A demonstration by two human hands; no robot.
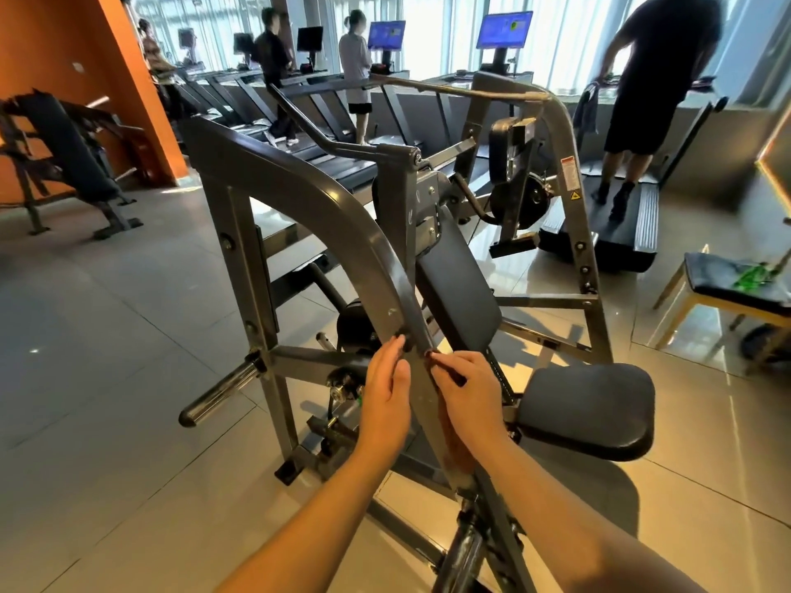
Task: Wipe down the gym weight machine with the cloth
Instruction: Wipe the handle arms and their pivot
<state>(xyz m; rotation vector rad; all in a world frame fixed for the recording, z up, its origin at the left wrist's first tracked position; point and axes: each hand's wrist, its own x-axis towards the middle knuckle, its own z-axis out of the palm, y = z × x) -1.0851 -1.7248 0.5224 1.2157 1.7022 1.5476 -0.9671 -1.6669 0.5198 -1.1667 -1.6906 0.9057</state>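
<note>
The grey weight machine (pixel 376 250) stands right in front of me, its curved frame bar running down between my hands. My left hand (pixel 385 400) lies flat against the left side of the bar, fingers straight. My right hand (pixel 471 400) sits on the right side, its fingers curled and pinching a dark cloth (pixel 456 457) against the bar. Most of the cloth is hidden under that hand, and a brownish strip trails down the bar below the palm. The black back pad (pixel 458 284) and seat pad (pixel 590 404) lie just right of the bar.
A chrome weight horn (pixel 218 391) juts out low on the left. Treadmills line the windows behind, with several people on them; one person (pixel 650 79) walks at the right. A padded stool (pixel 736 284) stands at the right, and a black bench (pixel 64 143) by the orange wall.
</note>
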